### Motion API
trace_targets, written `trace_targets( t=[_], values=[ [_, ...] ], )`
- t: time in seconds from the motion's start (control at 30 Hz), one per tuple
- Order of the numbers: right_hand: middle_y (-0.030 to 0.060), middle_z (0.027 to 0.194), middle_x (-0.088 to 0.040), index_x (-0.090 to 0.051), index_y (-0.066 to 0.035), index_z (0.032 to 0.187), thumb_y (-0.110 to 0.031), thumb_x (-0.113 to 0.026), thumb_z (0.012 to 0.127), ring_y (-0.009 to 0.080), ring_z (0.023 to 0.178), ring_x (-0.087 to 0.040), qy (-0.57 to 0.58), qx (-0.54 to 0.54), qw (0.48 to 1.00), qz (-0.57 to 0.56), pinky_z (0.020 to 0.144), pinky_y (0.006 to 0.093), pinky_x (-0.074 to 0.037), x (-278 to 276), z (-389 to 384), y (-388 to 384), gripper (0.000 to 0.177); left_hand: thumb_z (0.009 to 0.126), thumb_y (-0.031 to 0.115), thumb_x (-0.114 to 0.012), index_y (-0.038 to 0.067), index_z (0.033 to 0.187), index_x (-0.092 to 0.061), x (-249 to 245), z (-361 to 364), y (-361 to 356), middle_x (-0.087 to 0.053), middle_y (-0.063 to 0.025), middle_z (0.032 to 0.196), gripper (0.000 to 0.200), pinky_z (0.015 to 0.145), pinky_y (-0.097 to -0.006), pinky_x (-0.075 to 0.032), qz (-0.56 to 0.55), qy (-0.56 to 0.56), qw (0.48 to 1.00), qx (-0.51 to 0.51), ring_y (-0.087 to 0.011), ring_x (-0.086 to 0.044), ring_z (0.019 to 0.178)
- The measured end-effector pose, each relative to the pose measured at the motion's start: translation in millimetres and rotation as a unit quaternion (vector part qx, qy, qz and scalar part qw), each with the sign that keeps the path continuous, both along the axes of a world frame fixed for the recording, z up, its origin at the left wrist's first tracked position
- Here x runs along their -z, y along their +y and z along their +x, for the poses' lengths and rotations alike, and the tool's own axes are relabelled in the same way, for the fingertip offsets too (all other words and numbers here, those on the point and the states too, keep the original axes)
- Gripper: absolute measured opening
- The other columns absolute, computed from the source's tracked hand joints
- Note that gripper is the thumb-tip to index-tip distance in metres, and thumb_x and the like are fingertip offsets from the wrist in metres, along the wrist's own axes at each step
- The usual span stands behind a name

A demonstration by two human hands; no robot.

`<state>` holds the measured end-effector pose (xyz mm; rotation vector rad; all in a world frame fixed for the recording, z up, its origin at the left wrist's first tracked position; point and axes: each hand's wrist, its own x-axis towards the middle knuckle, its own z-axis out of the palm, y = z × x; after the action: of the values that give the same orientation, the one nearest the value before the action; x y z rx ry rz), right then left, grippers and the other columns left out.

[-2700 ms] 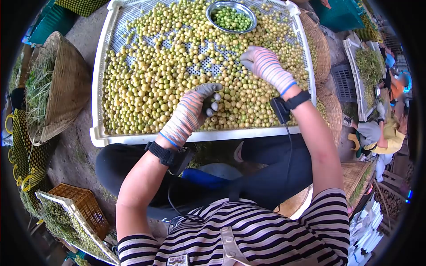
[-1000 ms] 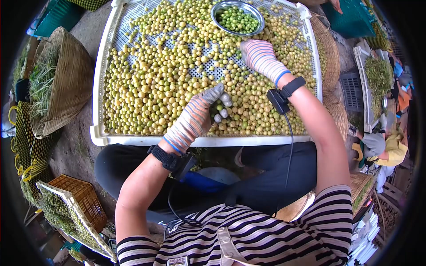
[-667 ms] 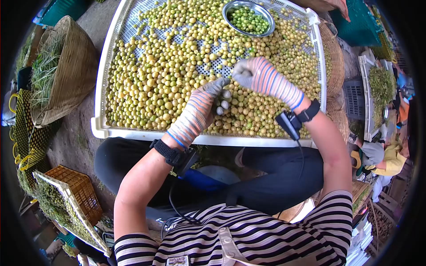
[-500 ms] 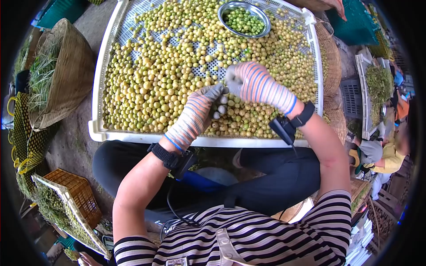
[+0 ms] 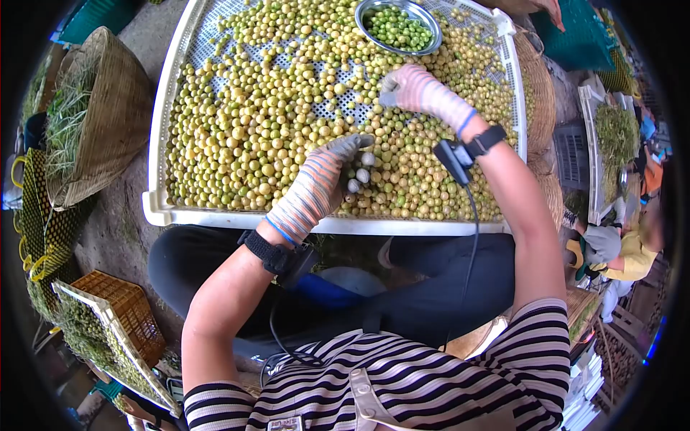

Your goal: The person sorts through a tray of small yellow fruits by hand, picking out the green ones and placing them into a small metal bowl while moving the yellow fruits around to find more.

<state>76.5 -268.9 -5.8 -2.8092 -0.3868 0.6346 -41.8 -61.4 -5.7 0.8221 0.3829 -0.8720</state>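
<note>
**Two gloved hands working over a tray of yellow-green fruits**

A person in a striped shirt is sitting with a white perforated tray [image 5: 159,212] resting across the lap. Small yellow-green fruits [image 5: 244,136] are covering most of the tray, thinning toward its far end where the holes are showing through.

The left hand [image 5: 327,176], in a striped glove, is hovering over the near middle of the tray. Its fingers [image 5: 361,161] are curling inward into a loose, half-open cup just above the fruits.

The right hand [image 5: 417,90], gloved the same way, is reaching farther out, just short of a metal bowl [image 5: 431,44] standing among the fruits at the far end. That bowl is holding greener fruits [image 5: 397,27]. The right fingers are bunching narrowly and pressing down into the layer. The glove is hiding the tips, so whether they are pinching a fruit cannot be told.

A black wrist device [image 5: 277,255] is sitting on each forearm. A woven basket [image 5: 118,122] of green stalks is lying to the left of the tray, with an orange crate [image 5: 126,316] nearer the person.
</note>
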Motion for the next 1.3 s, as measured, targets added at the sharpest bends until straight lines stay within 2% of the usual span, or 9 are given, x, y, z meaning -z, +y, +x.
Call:
trace_targets(
  t=[0.07,0.17,0.23,0.37,0.67,0.9,1.07,1.23,1.3],
  values=[
    [0.0114,0.071,-0.063,-0.065,-0.005,0.087,-0.032,-0.068,0.077,0.014,0.065,-0.058,0.121,-0.016,0.971,0.206,0.064,0.0297,-0.048,0,-8,-6,0.029,0.091,0.036,-0.052,0.005,0.116,-0.053,5,-1,2,-0.057,-0.0003,0.085,0.04,0.051,-0.0185,-0.037,-0.014,0.002,1.0,-0.019,-0.0089,-0.049,0.064],
    [0.0092,0.072,-0.065,-0.067,-0.007,0.091,-0.032,-0.067,0.076,0.0192,0.064,-0.061,0.066,-0.125,0.958,0.251,0.064,0.0337,-0.049,-30,-34,18,0.029,0.091,0.038,-0.052,0.005,0.109,-0.055,3,2,-3,-0.058,-0.002,0.078,0.038,0.046,-0.0198,-0.038,-0.021,0.035,0.998,-0.051,-0.0106,-0.05,0.058],
    [0.0101,0.072,-0.065,-0.066,-0.007,0.088,-0.028,-0.067,0.075,0.0244,0.063,-0.062,0.055,-0.132,0.975,0.169,0.062,0.0353,-0.049,-48,-54,36,0.024,0.091,0.039,-0.054,0.007,0.107,-0.057,4,3,-6,-0.058,-0.0013,0.077,0.036,0.046,-0.0197,-0.038,-0.043,-0.019,0.998,-0.038,-0.0101,-0.05,0.057],
    [0.0112,0.072,-0.062,-0.063,-0.009,0.077,-0.03,-0.065,0.074,0.0324,0.069,-0.06,-0.126,-0.171,0.97,0.114,0.06,0.0419,-0.048,-39,-75,36,0.021,0.09,0.037,-0.056,0.008,0.1,-0.06,12,-1,0,-0.058,-0.001,0.075,0.03,0.045,-0.0193,-0.037,0.0,-0.018,1.0,-0.022,-0.0095,-0.052,0.057],
    [0.0135,0.079,-0.062,-0.061,-0.005,0.078,-0.013,-0.058,0.072,0.0286,0.07,-0.063,-0.117,-0.23,0.966,-0.035,0.058,0.0395,-0.05,-53,-105,36,0.011,0.092,0.031,-0.053,0.005,0.086,-0.061,8,-15,-10,-0.061,-0.0005,0.068,0.028,0.04,-0.0191,-0.041,0.092,-0.082,0.992,-0.004,-0.0077,-0.054,0.048],
    [0.0127,0.077,-0.059,-0.06,-0.004,0.076,-0.019,-0.06,0.071,0.0265,0.069,-0.063,-0.126,-0.213,0.963,-0.106,0.058,0.038,-0.05,-51,-118,49,0.015,0.09,0.032,-0.057,0.004,0.085,-0.061,1,-18,-13,-0.058,-0.0003,0.061,0.029,0.041,-0.0186,-0.039,0.13,-0.095,0.987,0.014,-0.0076,-0.052,0.048],
    [0.0138,0.074,-0.062,-0.06,-0.004,0.075,-0.018,-0.059,0.07,0.0284,0.065,-0.063,-0.041,-0.165,0.982,-0.081,0.054,0.0403,-0.049,-49,-117,46,0.015,0.092,0.025,-0.053,0.003,0.088,-0.061,-4,-20,-11,-0.061,-0.0012,0.067,0.024,0.043,-0.0194,-0.042,0.157,-0.119,0.98,0.04,-0.0078,-0.054,0.05],
    [0.0133,0.071,-0.062,-0.063,-0.005,0.074,-0.021,-0.058,0.071,0.0287,0.062,-0.063,-0.067,-0.179,0.977,-0.094,0.053,0.0405,-0.049,-54,-124,49,0.017,0.089,0.026,-0.058,0.001,0.095,-0.062,-2,-23,-12,-0.06,-0.0006,0.068,0.026,0.05,-0.0193,-0.042,0.192,-0.14,0.97,0.049,-0.0062,-0.052,0.052],
    [0.0113,0.068,-0.065,-0.068,-0.006,0.069,-0.02,-0.061,0.068,0.0262,0.063,-0.065,-0.036,-0.176,0.977,-0.113,0.053,0.0391,-0.05,-65,-125,54,0.015,0.088,0.024,-0.058,0.001,0.093,-0.062,-3,-23,-12,-0.06,-0.0006,0.068,0.023,0.049,-0.019,-0.042,0.182,-0.155,0.965,0.11,-0.0058,-0.052,0.054]
  ],
)
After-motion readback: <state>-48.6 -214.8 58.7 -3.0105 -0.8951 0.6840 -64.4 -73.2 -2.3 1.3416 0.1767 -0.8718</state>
